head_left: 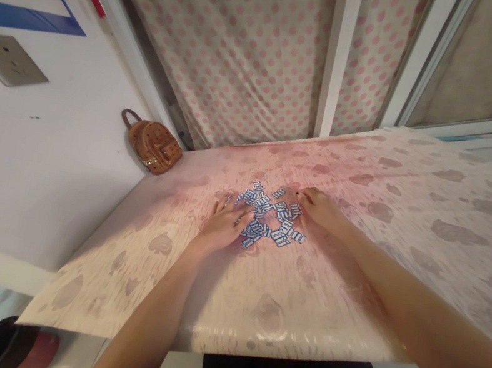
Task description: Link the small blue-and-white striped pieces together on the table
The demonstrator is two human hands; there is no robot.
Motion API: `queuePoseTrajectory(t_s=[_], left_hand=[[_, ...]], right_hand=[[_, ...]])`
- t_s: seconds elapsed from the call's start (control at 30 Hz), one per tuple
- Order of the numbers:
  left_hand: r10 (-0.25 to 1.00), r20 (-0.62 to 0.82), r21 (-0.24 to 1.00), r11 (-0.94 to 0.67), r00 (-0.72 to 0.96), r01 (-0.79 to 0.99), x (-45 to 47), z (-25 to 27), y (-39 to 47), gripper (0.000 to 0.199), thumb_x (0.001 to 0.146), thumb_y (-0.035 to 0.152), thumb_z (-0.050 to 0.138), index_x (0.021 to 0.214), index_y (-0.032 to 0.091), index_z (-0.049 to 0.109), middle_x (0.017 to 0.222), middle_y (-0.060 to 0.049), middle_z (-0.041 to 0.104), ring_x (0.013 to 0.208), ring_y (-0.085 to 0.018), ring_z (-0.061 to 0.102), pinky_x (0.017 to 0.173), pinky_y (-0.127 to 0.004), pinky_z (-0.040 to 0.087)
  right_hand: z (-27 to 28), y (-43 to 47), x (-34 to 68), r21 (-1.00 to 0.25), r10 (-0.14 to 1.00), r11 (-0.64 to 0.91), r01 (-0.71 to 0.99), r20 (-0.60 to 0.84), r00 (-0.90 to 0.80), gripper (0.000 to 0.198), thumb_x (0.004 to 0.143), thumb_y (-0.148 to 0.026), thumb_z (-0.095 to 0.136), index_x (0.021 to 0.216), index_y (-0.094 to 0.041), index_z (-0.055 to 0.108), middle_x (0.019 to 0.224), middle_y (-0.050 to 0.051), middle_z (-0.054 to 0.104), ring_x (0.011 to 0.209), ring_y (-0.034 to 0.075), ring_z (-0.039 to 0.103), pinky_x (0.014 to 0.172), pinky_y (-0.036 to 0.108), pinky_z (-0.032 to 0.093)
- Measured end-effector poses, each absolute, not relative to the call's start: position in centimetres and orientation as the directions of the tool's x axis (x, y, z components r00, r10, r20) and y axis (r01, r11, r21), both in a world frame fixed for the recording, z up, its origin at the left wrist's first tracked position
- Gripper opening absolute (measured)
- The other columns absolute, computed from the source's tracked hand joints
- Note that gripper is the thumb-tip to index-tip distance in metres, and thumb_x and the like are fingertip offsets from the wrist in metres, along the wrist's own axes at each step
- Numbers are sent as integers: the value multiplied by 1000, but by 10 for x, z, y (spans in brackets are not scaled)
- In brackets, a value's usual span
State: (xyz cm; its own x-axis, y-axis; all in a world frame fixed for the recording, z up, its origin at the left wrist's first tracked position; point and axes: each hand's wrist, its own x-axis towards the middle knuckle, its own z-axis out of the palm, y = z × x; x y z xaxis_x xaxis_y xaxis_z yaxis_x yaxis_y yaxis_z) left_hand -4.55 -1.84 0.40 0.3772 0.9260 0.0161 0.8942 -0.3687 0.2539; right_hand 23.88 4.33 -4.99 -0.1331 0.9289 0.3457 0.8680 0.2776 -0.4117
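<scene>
Where the blue-and-white pieces (pixel 262 202) lie: a loose, partly overlapping scatter is spread on the patterned worktop (pixel 223 310), and its middle is taken as the clock's centre.
Left hand (pixel 222 225): laid palm down at eight o'clock, fingers spread and reaching onto the scatter; whether any piece is pinned beneath cannot be told.
Right hand (pixel 320 208): held low between two and three o'clock, fingers bent inward, fingertips just beside the outer pieces; whether one is pinched cannot be told.
Stragglers: one piece is seen at one o'clock and another at four; both are best kept within reach of the right fingertips.
Touch: overlapping pieces are probably best parted with light, flat finger pressure, since hard pushing could flip them or send them sliding on the glossy cover.
Brown bag (pixel 156 146): set at ten o'clock beside the wall (pixel 43 173), well apart from the pieces, so it need not be disturbed.
</scene>
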Motion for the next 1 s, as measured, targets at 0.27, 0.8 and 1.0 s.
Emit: queuePoseTrajectory(t_s=[0.27, 0.8, 1.0], left_hand=[[822, -45, 291, -533, 568, 794, -34, 13, -33, 53, 103, 62, 28, 142, 43, 57, 166, 4, 30, 158, -26, 9, 127, -52, 12], [907, 105, 209, -421, 407, 883, -53, 16, -22, 66, 105, 55, 15, 131, 26, 68, 159, -3, 44, 154, -26, 23, 127, -46, 19], [905, 31, 237, -420, 425, 876, -44, 6, -26, 55, 104, 59, 23, 145, 39, 55, 166, 3, 31, 157, -30, 10, 126, -54, 16]], right_hand=[[-49, 44, 242, -419, 932, 288, 861, 331, -151, 25, 99, -20, 47, 107, -15, 70, 112, 14, 71, 104, 25, 66, 91, 32, 48], [-52, 46, 244, -441, 927, 309, 842, 339, -163, 24, 96, -16, 49, 103, -16, 73, 114, 12, 71, 106, 23, 66, 96, 33, 49], [-52, 47, 245, -431, 924, 322, 843, 339, -180, 23, 95, -14, 51, 102, -17, 73, 115, 12, 71, 108, 25, 66, 99, 35, 48]])
